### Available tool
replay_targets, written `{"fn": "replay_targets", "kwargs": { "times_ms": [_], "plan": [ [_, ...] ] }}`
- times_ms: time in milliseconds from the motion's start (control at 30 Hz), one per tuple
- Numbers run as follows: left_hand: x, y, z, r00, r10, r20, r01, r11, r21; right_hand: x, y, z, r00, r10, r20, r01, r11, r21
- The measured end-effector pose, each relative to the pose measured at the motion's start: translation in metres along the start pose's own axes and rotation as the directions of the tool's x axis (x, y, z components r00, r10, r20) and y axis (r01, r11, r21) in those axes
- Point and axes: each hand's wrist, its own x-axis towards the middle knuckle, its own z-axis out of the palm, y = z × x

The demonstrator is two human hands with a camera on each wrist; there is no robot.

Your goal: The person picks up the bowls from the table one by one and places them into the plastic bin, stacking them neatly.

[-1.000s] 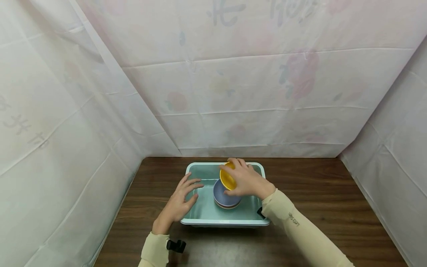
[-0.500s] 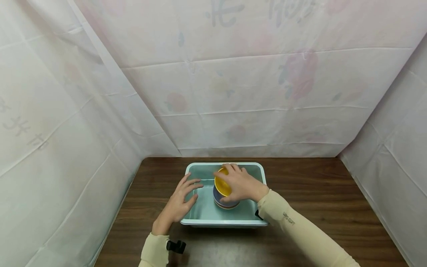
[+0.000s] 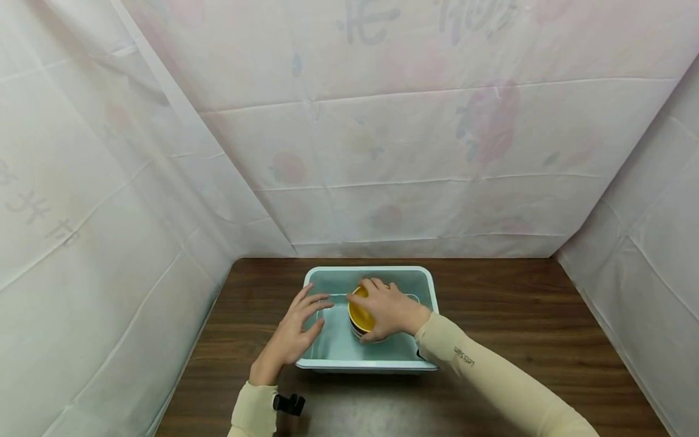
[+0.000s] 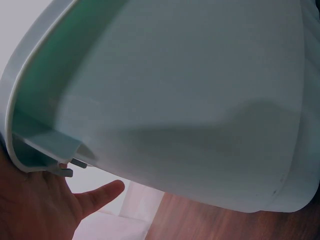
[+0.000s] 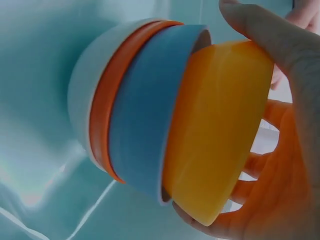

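Note:
My right hand [image 3: 392, 311] holds a yellow bowl [image 3: 358, 311] by its rim, fingers on the far side and thumb nearer me. In the right wrist view this bowl sits partly inside a blue bowl [image 5: 145, 110], its upper part still above the blue rim. Under the blue one are nested an orange bowl [image 5: 102, 115] and a whitish bowl [image 5: 82, 92]. The stack stands in a pale blue-green tub [image 3: 366, 365]. My left hand [image 3: 292, 328] is at the tub's left side, fingers spread and thumb apart; the left wrist view shows it right at the tub's rim.
The tub stands on a dark wood-grain table [image 3: 508, 328]. White printed cloth [image 3: 382, 152] hangs behind the table and along both sides. A black wrist camera [image 3: 289, 403] is strapped near my left cuff.
My right hand has moved down and slightly left with the yellow bowl, from above the blue bowl to partly inside it. The left hand has stayed where it was.

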Motion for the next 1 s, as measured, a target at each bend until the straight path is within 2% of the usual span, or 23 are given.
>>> {"fn": "replay_targets", "kwargs": {
  "times_ms": [300,467,1000],
  "plan": [
    [0.002,-0.001,0.000,1.000,0.012,-0.005,-0.012,1.000,0.000,0.002,0.002,0.007,1.000,0.002,0.010,-0.002,1.000,-0.019],
    [0.001,-0.001,0.000,1.000,-0.004,0.004,0.004,1.000,-0.002,0.005,0.000,0.012,1.000,-0.007,0.019,0.008,0.999,-0.041],
    [0.002,-0.003,0.001,1.000,0.005,-0.007,-0.005,1.000,-0.009,0.006,-0.002,0.014,0.999,-0.008,0.044,0.011,0.997,-0.080]
  ]
}}
